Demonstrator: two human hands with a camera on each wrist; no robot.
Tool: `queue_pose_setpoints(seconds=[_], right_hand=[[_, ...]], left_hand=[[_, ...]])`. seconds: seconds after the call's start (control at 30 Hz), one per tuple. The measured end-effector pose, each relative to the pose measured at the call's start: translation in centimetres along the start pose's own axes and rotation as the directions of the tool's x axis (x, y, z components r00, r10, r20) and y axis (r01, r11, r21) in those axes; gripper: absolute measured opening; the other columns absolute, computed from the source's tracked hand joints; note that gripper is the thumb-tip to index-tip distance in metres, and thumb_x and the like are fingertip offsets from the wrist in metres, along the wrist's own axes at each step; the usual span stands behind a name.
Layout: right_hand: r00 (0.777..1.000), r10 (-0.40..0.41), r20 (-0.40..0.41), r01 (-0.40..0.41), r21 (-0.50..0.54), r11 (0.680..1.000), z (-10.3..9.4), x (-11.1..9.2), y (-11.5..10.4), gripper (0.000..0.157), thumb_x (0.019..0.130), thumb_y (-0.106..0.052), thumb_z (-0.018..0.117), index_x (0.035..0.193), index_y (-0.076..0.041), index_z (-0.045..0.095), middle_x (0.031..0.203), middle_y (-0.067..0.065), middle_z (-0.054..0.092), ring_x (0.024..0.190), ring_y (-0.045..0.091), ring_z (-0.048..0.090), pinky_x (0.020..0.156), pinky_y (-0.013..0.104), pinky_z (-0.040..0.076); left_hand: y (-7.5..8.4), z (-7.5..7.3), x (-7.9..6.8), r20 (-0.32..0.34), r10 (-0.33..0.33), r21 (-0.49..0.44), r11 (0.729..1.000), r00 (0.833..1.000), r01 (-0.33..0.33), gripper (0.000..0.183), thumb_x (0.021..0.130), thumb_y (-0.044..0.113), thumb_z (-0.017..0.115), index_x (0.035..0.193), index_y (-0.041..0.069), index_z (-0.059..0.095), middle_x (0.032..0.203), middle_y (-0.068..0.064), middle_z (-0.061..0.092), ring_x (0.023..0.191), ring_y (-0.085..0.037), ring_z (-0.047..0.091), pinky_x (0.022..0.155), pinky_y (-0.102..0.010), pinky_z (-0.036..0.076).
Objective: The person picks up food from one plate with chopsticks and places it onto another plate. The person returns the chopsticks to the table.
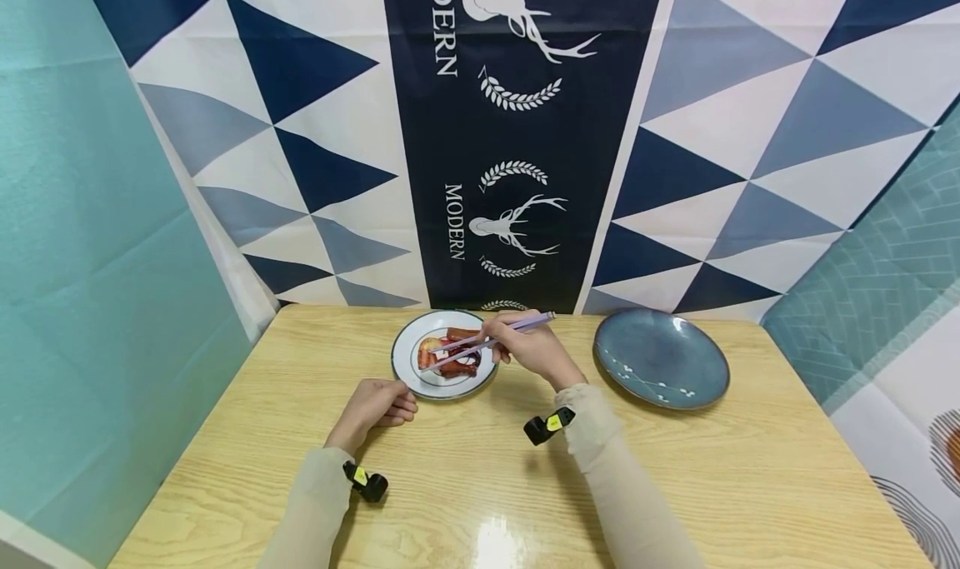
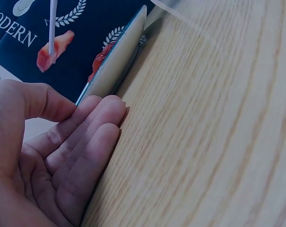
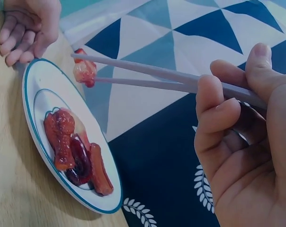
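My right hand (image 1: 531,346) holds a pair of pale purple chopsticks (image 3: 147,70). Between their tips, in the right wrist view, is a small red-and-pale piece of food (image 3: 84,71), raised off the plate. Beneath it stands a white plate (image 1: 407,351) with a dark blue-green rim. On this plate lie a glossy red-brown drumstick (image 3: 63,142), a sausage-like stick (image 3: 100,170) and a dark red curled piece (image 3: 80,158). At the near left rim, my left hand (image 1: 377,404) pinches the plate's edge, thumb at the rim and fingers below it.
A larger blue plate (image 1: 660,356) with a small white blossom pattern sits to the right on the wooden table (image 1: 450,477). Behind the table's back edge hangs a patterned cloth (image 1: 337,161). A teal panel (image 1: 97,302) stands along the left side.
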State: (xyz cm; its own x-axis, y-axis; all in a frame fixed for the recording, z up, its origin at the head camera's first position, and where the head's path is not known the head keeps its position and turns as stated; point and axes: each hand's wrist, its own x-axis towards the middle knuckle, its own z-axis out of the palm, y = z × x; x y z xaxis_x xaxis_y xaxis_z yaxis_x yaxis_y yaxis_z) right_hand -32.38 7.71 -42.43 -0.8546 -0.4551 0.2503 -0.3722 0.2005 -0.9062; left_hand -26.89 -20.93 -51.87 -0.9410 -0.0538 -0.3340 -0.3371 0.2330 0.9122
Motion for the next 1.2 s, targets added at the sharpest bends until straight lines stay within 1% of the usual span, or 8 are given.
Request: queue_pose_setpoints(seconds=[0.13, 0.3, 0.43, 0.6, 0.73, 0.9, 1.03, 1.2], right_hand=[[1.0, 0.005, -0.005, -0.005, 0.0, 1.0, 0.6, 0.3, -0.1, 0.031, 0.105, -0.019, 0.059, 0.089, 0.001, 0.076, 0.07, 0.024, 0.065, 0.056, 0.021, 0.059, 0.049, 0.021, 0.044], [1.0, 0.007, 0.013, -0.007, -0.014, 1.0, 1.4, 0.8, -0.4, 0.033, 0.107, -0.026, 0.059, 0.092, -0.002, 0.076, 0.069, 0.009, 0.067, 0.058, 0.016, 0.059, 0.052, 0.021, 0.047], [1.0, 0.007, 0.014, -0.007, -0.045, 0.999, 1.8, 1.0, -0.4, 0.034, 0.107, -0.029, 0.058, 0.091, -0.005, 0.076, 0.067, 0.003, 0.065, 0.061, 0.024, 0.061, 0.052, 0.022, 0.045], [0.999, 0.029, 0.014, -0.028, -0.056, 0.998, 2.2, 1.0, -0.1, 0.034, 0.107, -0.028, 0.058, 0.092, -0.003, 0.075, 0.07, 0.013, 0.066, 0.066, 0.034, 0.061, 0.052, 0.021, 0.044], [0.999, 0.038, 0.015, -0.037, -0.056, 0.998, 2.3, 0.9, 0.3, 0.032, 0.107, -0.028, 0.058, 0.093, -0.005, 0.077, 0.071, 0.02, 0.066, 0.062, 0.024, 0.06, 0.053, 0.021, 0.044], [0.999, 0.035, 0.016, -0.034, -0.059, 0.998, 2.5, 0.9, 0.6, 0.033, 0.106, -0.029, 0.059, 0.093, -0.006, 0.077, 0.066, 0.011, 0.066, 0.058, 0.013, 0.057, 0.051, 0.021, 0.043], [0.999, 0.037, 0.024, -0.035, -0.075, 0.997, 2.6, 0.9, 0.9, 0.033, 0.107, -0.03, 0.059, 0.093, -0.006, 0.077, 0.066, 0.004, 0.066, 0.058, 0.011, 0.057, 0.051, 0.021, 0.043], [0.999, 0.046, 0.022, -0.043, -0.105, 0.994, 2.6, 0.9, 1.2, 0.031, 0.107, -0.029, 0.058, 0.093, -0.009, 0.078, 0.068, 0.002, 0.066, 0.059, 0.012, 0.058, 0.051, 0.022, 0.042]], left_hand=[[0.1, 0.1, -0.1, 0.001, 0.007, 0.001, 1.0, 1.0, -0.007, 0.028, 0.095, 0.022, 0.059, 0.091, 0.002, 0.077, 0.078, -0.006, 0.076, 0.065, -0.012, 0.073, 0.061, -0.025, 0.062], [0.3, 0.0, -0.2, 0.0, 0.013, -0.007, 1.0, 1.0, -0.013, 0.027, 0.094, 0.021, 0.059, 0.09, 0.002, 0.077, 0.077, -0.005, 0.076, 0.064, -0.011, 0.072, 0.06, -0.024, 0.061], [0.3, -0.1, -0.1, 0.004, 0.021, -0.009, 1.0, 1.0, -0.021, 0.027, 0.094, 0.021, 0.059, 0.09, 0.002, 0.077, 0.077, -0.005, 0.076, 0.064, -0.011, 0.072, 0.06, -0.024, 0.061], [0.1, -0.1, -0.2, 0.002, 0.025, 0.0, 1.0, 1.0, -0.025, 0.027, 0.094, 0.021, 0.059, 0.089, 0.002, 0.077, 0.076, -0.005, 0.076, 0.063, -0.011, 0.071, 0.059, -0.023, 0.061], [0.0, -0.1, -0.1, 0.009, 0.021, -0.005, 1.0, 1.0, -0.021, 0.028, 0.095, 0.022, 0.059, 0.09, 0.002, 0.078, 0.077, -0.006, 0.076, 0.064, -0.011, 0.072, 0.06, -0.024, 0.062], [-0.1, -0.1, -0.1, 0.013, 0.014, -0.005, 1.0, 1.0, -0.014, 0.028, 0.095, 0.022, 0.059, 0.091, 0.002, 0.077, 0.078, -0.006, 0.076, 0.064, -0.012, 0.073, 0.06, -0.025, 0.062], [-0.1, -0.2, 0.1, 0.013, 0.016, -0.008, 1.0, 1.0, -0.015, 0.028, 0.095, 0.022, 0.059, 0.09, 0.002, 0.077, 0.078, -0.006, 0.076, 0.064, -0.012, 0.072, 0.06, -0.025, 0.062], [-0.1, -0.1, 0.1, 0.013, 0.015, -0.007, 1.0, 1.0, -0.015, 0.028, 0.095, 0.023, 0.058, 0.088, 0.003, 0.077, 0.078, -0.006, 0.076, 0.064, -0.012, 0.072, 0.06, -0.025, 0.062]])
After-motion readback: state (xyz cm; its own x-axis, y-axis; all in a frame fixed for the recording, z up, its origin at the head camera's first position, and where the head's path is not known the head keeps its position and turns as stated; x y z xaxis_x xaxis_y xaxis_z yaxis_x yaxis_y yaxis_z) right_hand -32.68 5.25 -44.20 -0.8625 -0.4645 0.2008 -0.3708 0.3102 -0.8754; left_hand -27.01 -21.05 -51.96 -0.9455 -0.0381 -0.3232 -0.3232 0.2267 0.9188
